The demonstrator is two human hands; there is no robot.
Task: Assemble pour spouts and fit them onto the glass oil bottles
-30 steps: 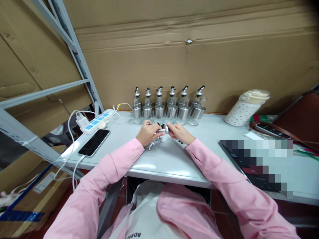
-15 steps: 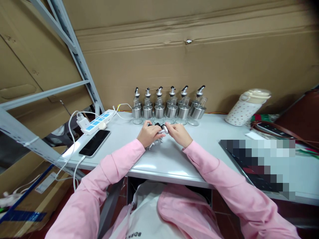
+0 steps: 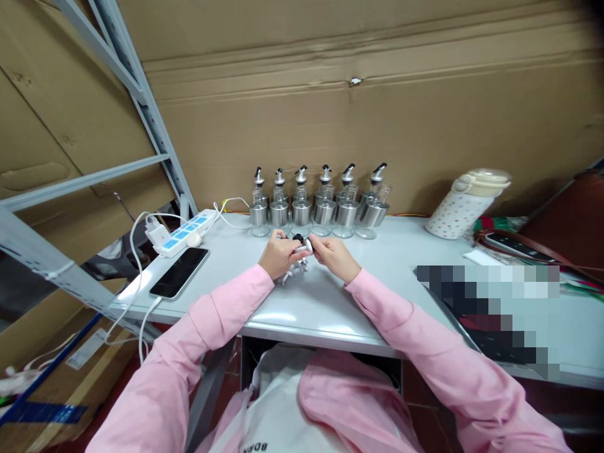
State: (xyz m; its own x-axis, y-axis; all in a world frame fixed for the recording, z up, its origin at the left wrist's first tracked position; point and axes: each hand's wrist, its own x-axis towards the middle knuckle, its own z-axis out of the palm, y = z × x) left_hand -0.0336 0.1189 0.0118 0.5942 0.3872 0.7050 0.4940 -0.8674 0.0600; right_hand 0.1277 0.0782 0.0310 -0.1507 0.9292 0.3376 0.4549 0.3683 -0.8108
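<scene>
My left hand (image 3: 278,257) and my right hand (image 3: 336,256) meet over the middle of the table. Between them is a small black-and-silver part (image 3: 307,244), coloured like the pour spouts on the bottles; fingers cover much of it. Both hands are closed on it. Several small whitish and silvery pieces (image 3: 295,272) lie on the table just under my left hand, too small to make out. Just beyond my hands stands a front row of glass bottles (image 3: 301,212) with steel sleeves and open necks. Behind it, more bottles carry silver pour spouts (image 3: 325,174) with black tips.
A white power strip (image 3: 189,231) and a phone (image 3: 180,272) with cables lie at the left, by a metal shelf frame (image 3: 151,113). A dotted flask (image 3: 465,204), a brown bag (image 3: 561,226) and a blurred-out flat object (image 3: 481,314) are at the right. Cardboard (image 3: 302,119) stands behind.
My right hand has shifted slightly left, nearer my left hand, and the small part has turned a little between the fingers. The bottles stand as before.
</scene>
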